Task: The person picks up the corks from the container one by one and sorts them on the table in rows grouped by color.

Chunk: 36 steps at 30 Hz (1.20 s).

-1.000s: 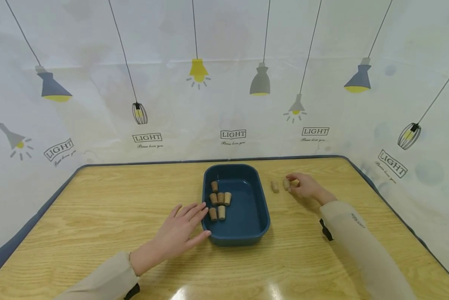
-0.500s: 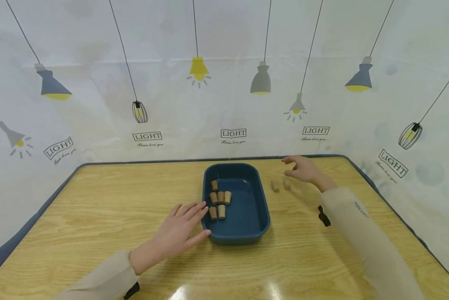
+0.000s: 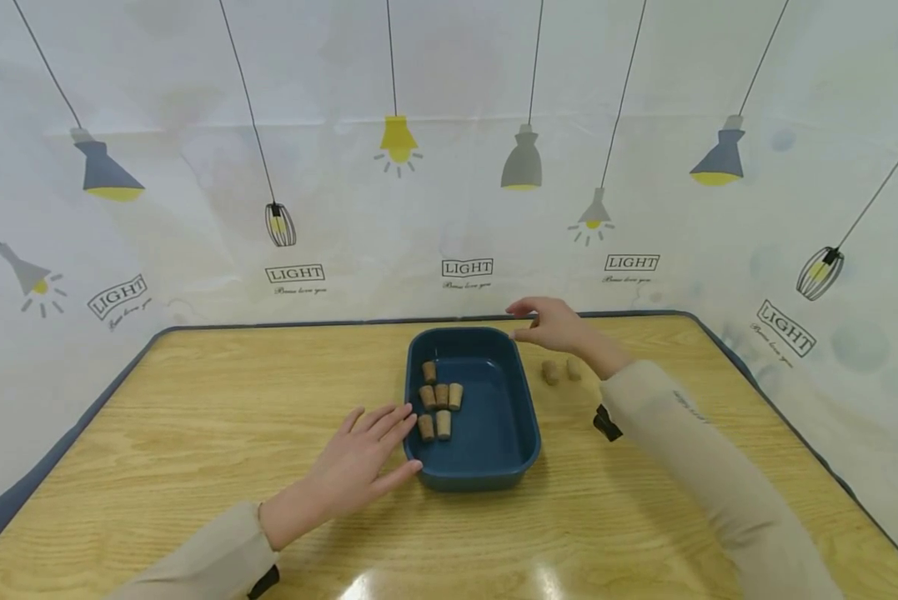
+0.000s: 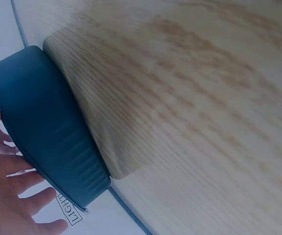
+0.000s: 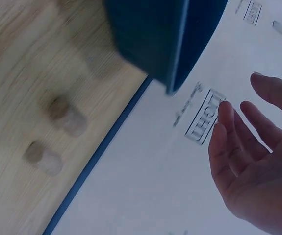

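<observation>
A blue rectangular tray sits on the wooden table. Several tapered corks, some brown and some paler, lie in its left half. My left hand touches the tray's left rim with fingers spread and fairly straight. In the left wrist view, those fingertips lie along the rim, outside the tray's wall. Above the tray's far right corner hovers my right hand, its fingers loosely bent. The right wrist view shows nothing between its fingers. Two pale corks, one nearer the tray and one farther right, lie on the table.
A pale wall sheet printed with lamps and lettering rises behind the table and along both sides. The wooden tabletop extends left and right of the tray, with a dark blue edge at the back.
My right hand has let go of the farther-right cork, lifted, and moved left to the tray's far corner. Both loose corks stayed where they were. My left hand and the tray have not moved.
</observation>
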Available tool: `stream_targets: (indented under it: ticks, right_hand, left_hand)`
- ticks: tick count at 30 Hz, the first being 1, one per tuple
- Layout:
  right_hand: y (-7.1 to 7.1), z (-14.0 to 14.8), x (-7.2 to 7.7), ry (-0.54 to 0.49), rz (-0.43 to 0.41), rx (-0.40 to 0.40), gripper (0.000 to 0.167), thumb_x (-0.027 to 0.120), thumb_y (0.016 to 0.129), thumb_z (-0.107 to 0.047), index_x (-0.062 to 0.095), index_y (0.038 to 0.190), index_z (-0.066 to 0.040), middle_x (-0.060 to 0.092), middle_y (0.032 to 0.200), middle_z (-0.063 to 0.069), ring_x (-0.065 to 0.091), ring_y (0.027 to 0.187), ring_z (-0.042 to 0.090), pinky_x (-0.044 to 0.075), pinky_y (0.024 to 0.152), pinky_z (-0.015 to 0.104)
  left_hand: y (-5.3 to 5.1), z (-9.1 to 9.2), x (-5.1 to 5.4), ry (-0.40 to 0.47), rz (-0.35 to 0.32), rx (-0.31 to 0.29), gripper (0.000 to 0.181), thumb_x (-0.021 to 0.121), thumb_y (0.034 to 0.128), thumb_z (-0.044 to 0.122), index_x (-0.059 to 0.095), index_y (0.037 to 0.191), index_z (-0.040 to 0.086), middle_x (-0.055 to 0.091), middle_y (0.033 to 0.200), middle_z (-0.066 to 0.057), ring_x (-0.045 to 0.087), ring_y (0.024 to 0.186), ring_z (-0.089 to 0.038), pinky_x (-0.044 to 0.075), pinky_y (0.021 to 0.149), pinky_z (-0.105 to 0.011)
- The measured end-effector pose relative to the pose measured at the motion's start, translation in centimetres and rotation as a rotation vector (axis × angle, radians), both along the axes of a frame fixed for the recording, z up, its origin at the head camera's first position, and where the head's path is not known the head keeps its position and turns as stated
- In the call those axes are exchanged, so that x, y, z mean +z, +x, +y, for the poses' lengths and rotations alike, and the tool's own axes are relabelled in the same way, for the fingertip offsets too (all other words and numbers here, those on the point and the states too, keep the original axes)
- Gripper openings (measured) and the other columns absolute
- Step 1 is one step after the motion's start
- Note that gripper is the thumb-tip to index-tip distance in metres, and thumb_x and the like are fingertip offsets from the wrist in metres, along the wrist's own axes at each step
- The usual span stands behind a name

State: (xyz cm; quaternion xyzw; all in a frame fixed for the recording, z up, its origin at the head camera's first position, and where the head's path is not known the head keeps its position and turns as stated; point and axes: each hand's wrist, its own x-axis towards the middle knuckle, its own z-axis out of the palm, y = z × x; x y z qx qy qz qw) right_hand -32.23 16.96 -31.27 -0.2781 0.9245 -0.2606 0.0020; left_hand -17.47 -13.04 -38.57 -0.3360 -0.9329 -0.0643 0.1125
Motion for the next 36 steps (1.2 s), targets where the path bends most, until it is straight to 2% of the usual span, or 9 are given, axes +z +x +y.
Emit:
stream_targets:
  ticks: [6,15,20,23,27,36]
  right_hand:
    - [0.6,-2.9,0.7,0.024,-0.041,0.038,0.039,0.061,0.084,-0.019,0.053,0.118,-0.001,0.055,0.111,0.015,0.052,0.099,0.027,0.043,0.080,0.036]
    - [0.8,-6.1,0.7,0.090,-0.099,0.071,0.041,0.060,0.085,-0.023,0.053,0.120,-0.002,0.057,0.108,0.014,0.051,0.101,0.028,0.041,0.083,0.039]
    - [0.7,-7.3,0.3,0.065,-0.204,0.036,0.043,0.060,0.084,-0.022,0.052,0.121,-0.001,0.058,0.105,0.013,0.059,0.084,0.025,0.048,0.068,0.032]
    - [0.6,-7.7,-0.1,0.040,-0.274,0.018,0.043,0.060,0.084,-0.019,0.050,0.122,0.000,0.057,0.104,0.014,0.061,0.078,0.026,0.049,0.060,0.033]
    - [0.3,-8.1,-0.6,0.034,-0.326,-0.010,0.043,0.061,0.085,-0.019,0.050,0.122,0.000,0.058,0.103,0.013,0.060,0.078,0.027,0.049,0.060,0.035]
    - [-0.2,-8.7,-1.6,0.046,-0.431,-0.099,0.044,0.062,0.083,-0.023,0.050,0.122,-0.005,0.058,0.105,0.009,0.059,0.080,0.020,0.050,0.064,0.032]
  left_hand:
    - [0.0,0.0,0.0,0.003,0.003,-0.002,0.063,0.037,0.0893,0.053,0.042,0.132,0.007,0.035,0.137,-0.007,0.033,0.122,-0.026,0.023,0.096,-0.051]
    - [0.0,0.0,0.0,0.003,-0.010,0.000,0.064,0.035,0.0895,0.054,0.041,0.133,0.007,0.034,0.137,-0.007,0.032,0.122,-0.026,0.022,0.096,-0.051]
    - [0.0,0.0,0.0,0.003,-0.008,-0.001,0.064,0.035,0.0895,0.053,0.041,0.133,0.007,0.034,0.137,-0.007,0.032,0.122,-0.026,0.022,0.096,-0.051]
    - [0.0,0.0,0.0,0.003,-0.005,-0.002,0.064,0.035,0.0895,0.053,0.042,0.133,0.007,0.034,0.137,-0.007,0.032,0.122,-0.026,0.023,0.096,-0.052]
    - [-0.1,0.0,0.0,0.007,-0.001,-0.005,0.063,0.036,0.0895,0.053,0.042,0.132,0.007,0.035,0.137,-0.007,0.033,0.122,-0.026,0.023,0.096,-0.052]
    - [0.0,0.0,0.0,0.011,0.003,-0.007,0.062,0.037,0.0895,0.052,0.043,0.132,0.007,0.035,0.136,-0.007,0.034,0.121,-0.027,0.023,0.095,-0.052]
